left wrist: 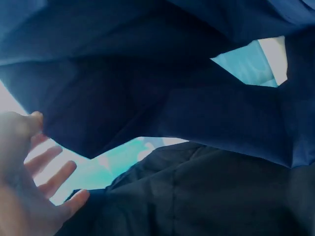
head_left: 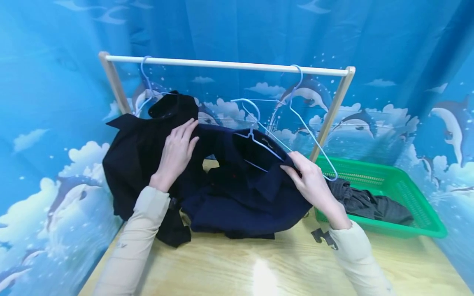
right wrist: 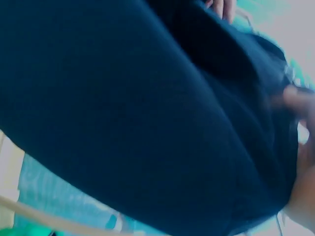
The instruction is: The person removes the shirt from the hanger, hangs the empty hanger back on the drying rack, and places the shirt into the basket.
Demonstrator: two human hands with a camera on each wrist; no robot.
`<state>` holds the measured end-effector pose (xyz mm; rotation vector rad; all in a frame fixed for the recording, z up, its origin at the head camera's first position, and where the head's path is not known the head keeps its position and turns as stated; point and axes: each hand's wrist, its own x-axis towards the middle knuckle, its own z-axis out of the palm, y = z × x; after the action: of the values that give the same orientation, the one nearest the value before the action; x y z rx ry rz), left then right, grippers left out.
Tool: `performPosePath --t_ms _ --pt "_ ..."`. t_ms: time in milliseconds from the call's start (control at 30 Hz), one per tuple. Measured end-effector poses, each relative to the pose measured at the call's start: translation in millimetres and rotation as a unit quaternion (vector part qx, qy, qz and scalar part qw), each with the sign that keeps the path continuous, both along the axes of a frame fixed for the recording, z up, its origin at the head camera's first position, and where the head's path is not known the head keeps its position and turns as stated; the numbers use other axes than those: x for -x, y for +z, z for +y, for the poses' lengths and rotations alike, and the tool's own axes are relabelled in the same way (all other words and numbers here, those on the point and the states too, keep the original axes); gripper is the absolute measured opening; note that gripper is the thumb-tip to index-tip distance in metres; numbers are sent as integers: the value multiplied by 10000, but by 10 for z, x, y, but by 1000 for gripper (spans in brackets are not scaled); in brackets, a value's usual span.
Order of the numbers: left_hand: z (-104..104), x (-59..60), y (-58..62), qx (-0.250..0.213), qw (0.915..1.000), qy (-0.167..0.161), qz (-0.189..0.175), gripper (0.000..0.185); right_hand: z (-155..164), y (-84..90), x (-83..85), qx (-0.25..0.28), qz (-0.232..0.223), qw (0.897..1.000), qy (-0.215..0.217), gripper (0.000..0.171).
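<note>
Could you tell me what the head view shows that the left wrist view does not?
Only the head view shows the wooden rail with its blue wire hangers, the green basket holding dark clothes, the right hand pinching the navy garment, and the wooden table. Only the left wrist view shows the garment's underside, with bright gaps between its folds. Both show the left hand with straight fingers against dark cloth, and the black garment beside the navy one.

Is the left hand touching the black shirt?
Touching. In the head view, the left hand lies flat with straight fingers on the black shirt.
</note>
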<state>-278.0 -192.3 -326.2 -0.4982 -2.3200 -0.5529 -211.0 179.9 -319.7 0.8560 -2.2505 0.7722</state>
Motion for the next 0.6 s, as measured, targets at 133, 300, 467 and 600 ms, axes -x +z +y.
performPosePath --t_ms 133,300,467,600 --pt "-39 -1 -110 280 9992 -289 32 27 153 -80 -14 -158 -102 9997 175 20" --pt "-33 -85 -239 210 9984 -471 249 15 264 -178 -27 -141 -70 9998 -121 24" --pt "0 -192 -311 -227 9958 -37 890 15 319 -251 -46 -109 -339 9990 -267 18" --pt "-21 -247 -351 -443 9909 350 1222 17 369 -284 -68 80 -613 9977 -292 32"
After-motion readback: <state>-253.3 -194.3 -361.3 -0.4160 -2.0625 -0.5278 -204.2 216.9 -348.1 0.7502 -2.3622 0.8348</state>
